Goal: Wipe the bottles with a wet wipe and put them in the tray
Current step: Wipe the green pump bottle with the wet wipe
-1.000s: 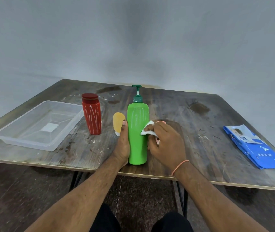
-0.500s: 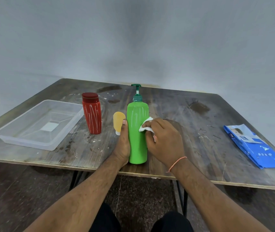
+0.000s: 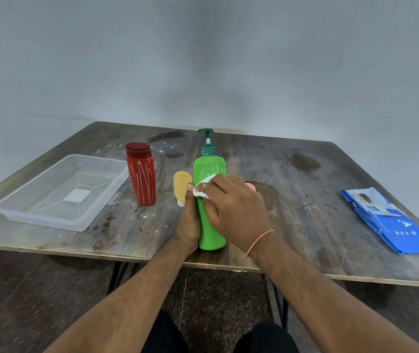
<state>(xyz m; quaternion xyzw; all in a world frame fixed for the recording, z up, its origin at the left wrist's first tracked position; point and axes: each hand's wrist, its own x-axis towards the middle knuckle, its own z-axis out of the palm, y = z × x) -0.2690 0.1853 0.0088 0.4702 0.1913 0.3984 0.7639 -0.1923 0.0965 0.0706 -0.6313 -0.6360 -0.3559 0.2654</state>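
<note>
A green pump bottle (image 3: 209, 169) stands upright near the table's front edge. My left hand (image 3: 188, 225) grips its left side. My right hand (image 3: 234, 212) holds a white wet wipe (image 3: 203, 188) and presses it across the bottle's front, near my left thumb. A red bottle (image 3: 141, 174) with white streaks stands to the left. Just behind my left hand stands a small yellow tube (image 3: 181, 187). A pink object (image 3: 251, 186) peeks out behind my right hand. The clear plastic tray (image 3: 37, 210) sits at the left with nothing in it.
A blue pack of wet wipes (image 3: 387, 220) lies at the table's right edge. The wooden table (image 3: 305, 200) is stained and backs onto a grey wall. My knees show below the front edge.
My right hand has slid the wipe leftward across the green bottle's front, from its right side to near my left thumb. My left hand and the bottle have stayed in place.
</note>
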